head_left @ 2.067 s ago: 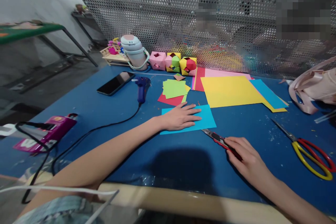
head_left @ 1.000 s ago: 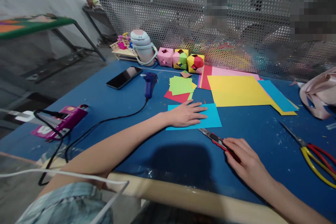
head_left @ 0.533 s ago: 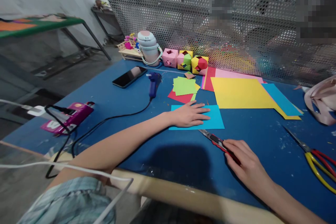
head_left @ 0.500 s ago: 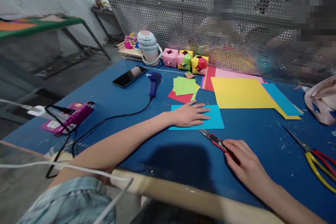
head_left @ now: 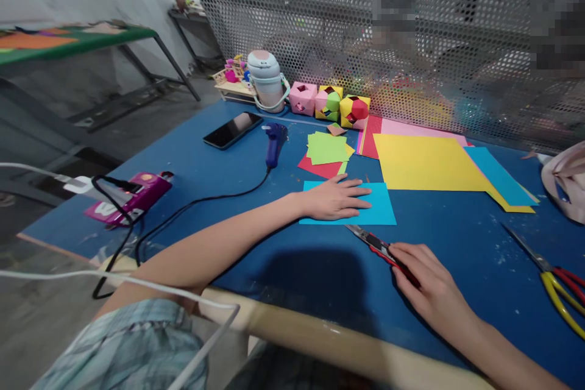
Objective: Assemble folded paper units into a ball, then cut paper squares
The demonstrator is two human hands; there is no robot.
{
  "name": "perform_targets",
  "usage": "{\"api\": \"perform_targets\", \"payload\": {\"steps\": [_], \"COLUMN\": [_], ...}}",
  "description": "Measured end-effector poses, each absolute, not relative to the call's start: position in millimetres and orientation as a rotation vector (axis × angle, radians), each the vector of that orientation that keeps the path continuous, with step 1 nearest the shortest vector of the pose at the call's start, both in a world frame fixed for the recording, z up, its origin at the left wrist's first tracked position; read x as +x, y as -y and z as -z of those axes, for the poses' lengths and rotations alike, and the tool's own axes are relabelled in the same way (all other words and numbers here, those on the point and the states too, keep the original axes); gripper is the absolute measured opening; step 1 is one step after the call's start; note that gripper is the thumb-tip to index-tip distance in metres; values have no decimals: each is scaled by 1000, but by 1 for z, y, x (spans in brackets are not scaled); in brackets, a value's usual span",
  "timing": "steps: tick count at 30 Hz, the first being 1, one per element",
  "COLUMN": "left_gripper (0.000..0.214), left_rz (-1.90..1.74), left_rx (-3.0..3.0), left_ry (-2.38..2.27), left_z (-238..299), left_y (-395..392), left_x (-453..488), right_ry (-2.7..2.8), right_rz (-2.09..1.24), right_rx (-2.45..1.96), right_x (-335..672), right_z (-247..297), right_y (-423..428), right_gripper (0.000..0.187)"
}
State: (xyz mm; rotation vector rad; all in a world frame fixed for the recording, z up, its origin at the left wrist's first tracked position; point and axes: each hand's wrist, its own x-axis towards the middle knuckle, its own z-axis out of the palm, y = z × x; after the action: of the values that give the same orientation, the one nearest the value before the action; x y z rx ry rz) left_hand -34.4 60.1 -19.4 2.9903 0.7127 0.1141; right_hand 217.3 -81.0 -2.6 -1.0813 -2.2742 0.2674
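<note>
My left hand [head_left: 333,198] lies flat with fingers spread on a sheet of bright blue paper [head_left: 382,207], which rests on the blue table [head_left: 247,225]. In my right hand [head_left: 427,274] is a red and black utility knife [head_left: 380,248], its blade pointing left and away from me. The blade tip is close to the paper's near edge; whether it touches the table I cannot tell. Just beyond my left hand, small green squares [head_left: 326,148] lie over a red paper piece [head_left: 320,167]. A large yellow sheet [head_left: 429,163] lies to the right.
Scissors [head_left: 543,268] lie at the right. A blue glue gun [head_left: 275,145], its cord, a phone [head_left: 234,130] and a purple power strip [head_left: 137,198] occupy the left. Folded paper cubes [head_left: 329,103] and a flask [head_left: 267,82] stand before the perforated metal screen [head_left: 320,6]. A white cable crosses my left arm.
The view has shifted slightly, moving the tabletop items a little rightward in the picture. Both hands keep the same pose, the left on the blue paper, the right around the knife.
</note>
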Motion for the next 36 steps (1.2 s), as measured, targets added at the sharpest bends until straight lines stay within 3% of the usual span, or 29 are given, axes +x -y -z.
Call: {"api": "perform_targets", "payload": {"steps": [36], "left_gripper": [41], "left_rz": [-133], "left_rx": [2977], "left_ry": [-697], "left_z": [18], "left_y": [-60], "left_x": [-33], "right_ry": [2367], "right_rz": [-310], "right_rx": [-978], "right_x": [194], "right_z": [4], "right_y": [74], "right_gripper": [30]}}
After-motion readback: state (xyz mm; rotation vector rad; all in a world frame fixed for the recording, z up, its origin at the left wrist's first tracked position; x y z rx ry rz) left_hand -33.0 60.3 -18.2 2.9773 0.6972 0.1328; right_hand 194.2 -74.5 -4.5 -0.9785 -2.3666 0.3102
